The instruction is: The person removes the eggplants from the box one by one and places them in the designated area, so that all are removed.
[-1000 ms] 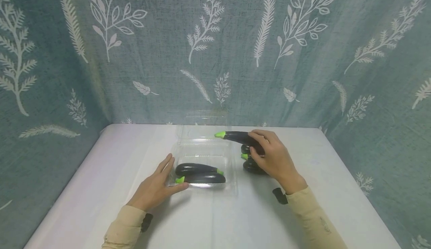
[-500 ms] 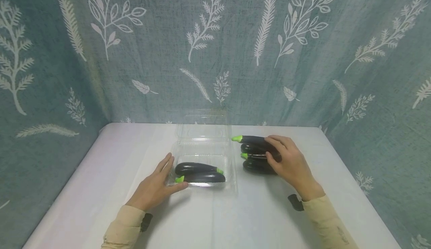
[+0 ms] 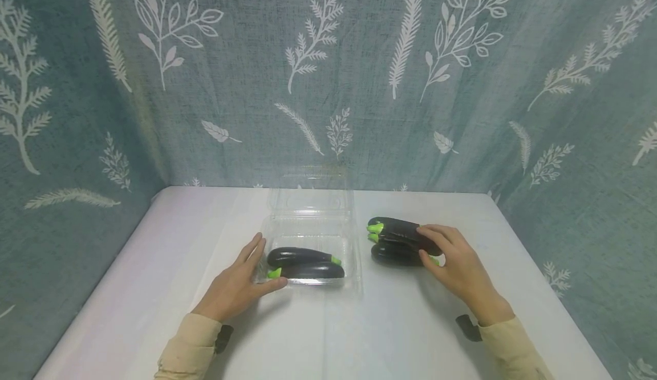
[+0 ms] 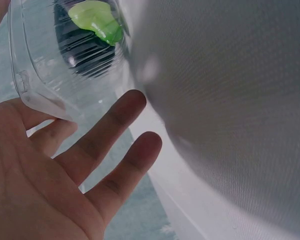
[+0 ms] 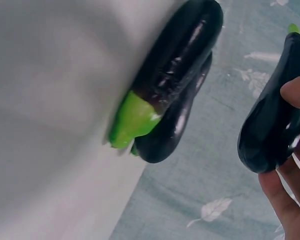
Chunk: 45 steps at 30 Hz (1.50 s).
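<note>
My right hand [image 3: 457, 269] pinches a glossy dark eggplant [image 5: 270, 125] between thumb and fingers, over the small pile on the right; its green stem points left in the head view. Under it lie other eggplants [image 3: 395, 254], partly covered by it and by the hand. A clear plastic clamshell box [image 3: 355, 260] stands at the centre with its lid [image 3: 308, 202] folded back. Inside, along the near side, two eggplants [image 3: 299, 256] rest with stems in opposite directions. My left hand [image 3: 233, 290] rests at the box's left front corner, fingers spread and holding no eggplant.
A white cloth [image 3: 328, 334] covers the table. Behind the table and at both sides hangs a green-grey curtain [image 3: 246, 112] with white leaf prints. The raised lid stands near the table's back edge.
My right hand has moved right and toward me, carrying the eggplant from near the box down over the pile. The left hand and the box stay where they were.
</note>
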Available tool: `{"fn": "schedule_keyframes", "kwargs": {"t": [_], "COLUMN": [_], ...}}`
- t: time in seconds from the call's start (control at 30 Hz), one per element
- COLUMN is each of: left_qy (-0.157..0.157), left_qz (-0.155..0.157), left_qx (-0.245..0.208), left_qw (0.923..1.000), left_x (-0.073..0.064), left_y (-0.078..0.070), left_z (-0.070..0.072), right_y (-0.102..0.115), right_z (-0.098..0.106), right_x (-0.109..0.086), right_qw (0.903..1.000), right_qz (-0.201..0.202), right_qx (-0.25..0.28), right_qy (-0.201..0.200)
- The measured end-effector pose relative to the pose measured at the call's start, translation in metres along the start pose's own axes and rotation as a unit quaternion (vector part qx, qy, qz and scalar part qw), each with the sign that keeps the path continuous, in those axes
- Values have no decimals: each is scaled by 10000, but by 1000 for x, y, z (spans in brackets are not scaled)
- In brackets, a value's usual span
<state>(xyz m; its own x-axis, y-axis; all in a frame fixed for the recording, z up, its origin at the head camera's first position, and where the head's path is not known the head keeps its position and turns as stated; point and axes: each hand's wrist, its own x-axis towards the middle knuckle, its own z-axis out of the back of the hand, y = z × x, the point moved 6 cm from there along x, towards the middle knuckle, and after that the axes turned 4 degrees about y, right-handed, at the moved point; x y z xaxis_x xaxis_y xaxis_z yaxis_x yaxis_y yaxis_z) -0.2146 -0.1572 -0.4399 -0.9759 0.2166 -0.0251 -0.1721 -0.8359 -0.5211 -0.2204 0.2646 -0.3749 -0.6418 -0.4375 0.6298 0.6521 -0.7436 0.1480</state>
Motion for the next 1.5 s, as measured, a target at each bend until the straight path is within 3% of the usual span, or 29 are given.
{"fn": "schedule_keyframes", "kwargs": {"t": [0.63,1.5], "left_qy": [-7,-22], "left_qz": [-17,-48], "left_qx": [-78,-66], "left_qw": [10000,10000], "left_x": [-1,0], "left_y": [0,1], "left_z": [-1,-3], "right_y": [2,-4], "right_z": [-12,-31], "right_x": [-29,-49], "right_qw": [9979,9913], "right_qz": [127,-233], "right_qx": [19,-156], "right_qy": [640,1288]}}
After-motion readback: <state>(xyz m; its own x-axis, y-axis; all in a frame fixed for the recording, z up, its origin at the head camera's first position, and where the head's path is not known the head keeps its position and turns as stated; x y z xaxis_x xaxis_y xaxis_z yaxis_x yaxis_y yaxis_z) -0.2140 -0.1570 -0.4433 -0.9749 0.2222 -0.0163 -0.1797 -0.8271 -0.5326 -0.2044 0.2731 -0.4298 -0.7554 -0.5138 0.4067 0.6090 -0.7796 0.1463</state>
